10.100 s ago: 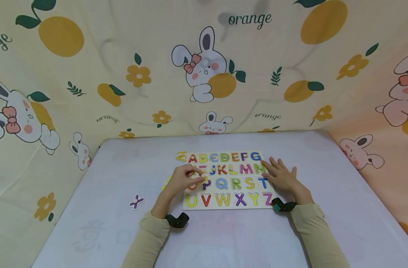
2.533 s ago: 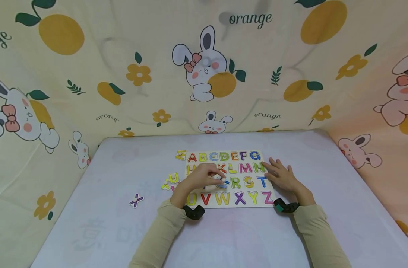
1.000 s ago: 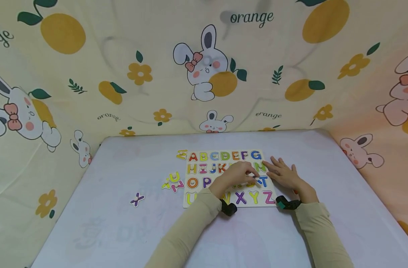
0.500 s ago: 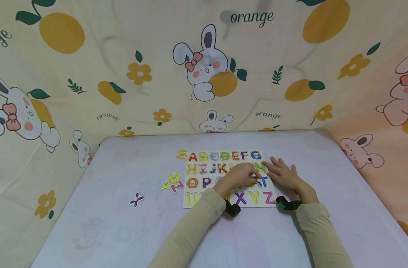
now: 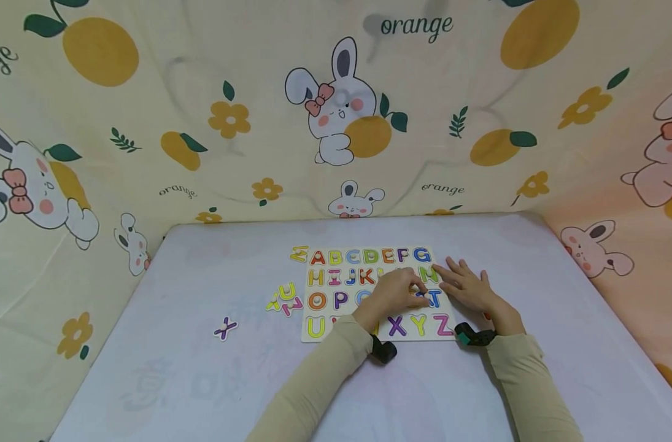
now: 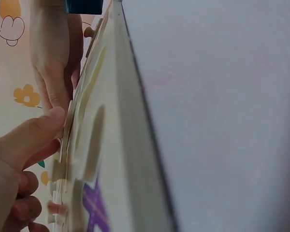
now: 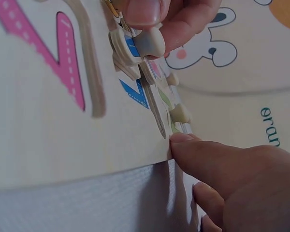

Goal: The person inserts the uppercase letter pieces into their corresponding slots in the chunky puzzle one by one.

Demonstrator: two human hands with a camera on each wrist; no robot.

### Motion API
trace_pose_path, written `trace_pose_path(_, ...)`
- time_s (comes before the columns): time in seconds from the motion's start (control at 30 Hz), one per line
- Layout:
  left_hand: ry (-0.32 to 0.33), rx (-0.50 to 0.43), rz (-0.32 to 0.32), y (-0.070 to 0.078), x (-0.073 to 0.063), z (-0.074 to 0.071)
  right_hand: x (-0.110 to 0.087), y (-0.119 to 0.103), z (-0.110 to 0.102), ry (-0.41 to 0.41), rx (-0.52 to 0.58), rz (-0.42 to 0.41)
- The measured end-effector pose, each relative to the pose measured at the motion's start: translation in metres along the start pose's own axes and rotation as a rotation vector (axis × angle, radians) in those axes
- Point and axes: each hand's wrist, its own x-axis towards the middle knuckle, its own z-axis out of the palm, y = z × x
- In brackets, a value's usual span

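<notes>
My left hand (image 5: 393,291) pinches the knob of a blue letter puzzle piece (image 7: 132,46), probably a T. The piece sits tilted over the blue T space (image 5: 434,299) at the right of the alphabet board (image 5: 347,336), partly on it. In the right wrist view, left fingertips (image 7: 144,12) close around the pale knob (image 7: 151,42). My right hand (image 5: 468,285) lies at the board's right edge beside the N, fingers extended, a fingertip touching the edge. The left wrist view shows both hands close together along the board.
Loose letter pieces lie left of the board: a yellow U (image 5: 286,291), a yellow Y (image 5: 273,302), a pink piece (image 5: 293,306) and a purple X (image 5: 225,329). A yellow piece (image 5: 299,254) lies at the upper left corner. Patterned cloth (image 5: 231,172) rises behind the table.
The left hand moved right from the board's left side, carrying the blue piece across the third row to the T space. Lately its fingers shift only slightly there. The right hand stays at the edge.
</notes>
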Motion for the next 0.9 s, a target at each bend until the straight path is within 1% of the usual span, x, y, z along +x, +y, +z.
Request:
trace_pose_path(0.13,0.005,0.031,0.007,0.002,0.002,0.001,0.0,0.0,0.0,-0.005,0.007,0.013)
trace_pose_path(0.27,0.009,0.078,0.053,0.006,0.005,0.002,0.0,0.0,0.0,0.001,0.002,0.017)
trace_pose_path(0.37,0.023,0.1,0.066,0.009,0.008,0.006,0.0,0.0,0.0,0.013,0.001,0.01)
trace_pose_path(0.47,0.038,0.12,0.058,0.012,0.01,0.009,0.0,0.0,0.001,0.017,-0.002,0.003)
trace_pose_path(0.57,0.041,0.126,0.045,0.016,0.01,0.009,0.0,0.0,0.001,0.014,-0.005,-0.004)
trace_pose_path(0.73,0.025,0.112,0.017,0.021,0.009,0.008,0.0,0.0,0.0,0.01,-0.001,-0.005)
trace_pose_path(0.9,0.015,0.102,0.003,0.023,0.008,0.01,0.001,0.0,0.001,0.007,0.0,0.0)
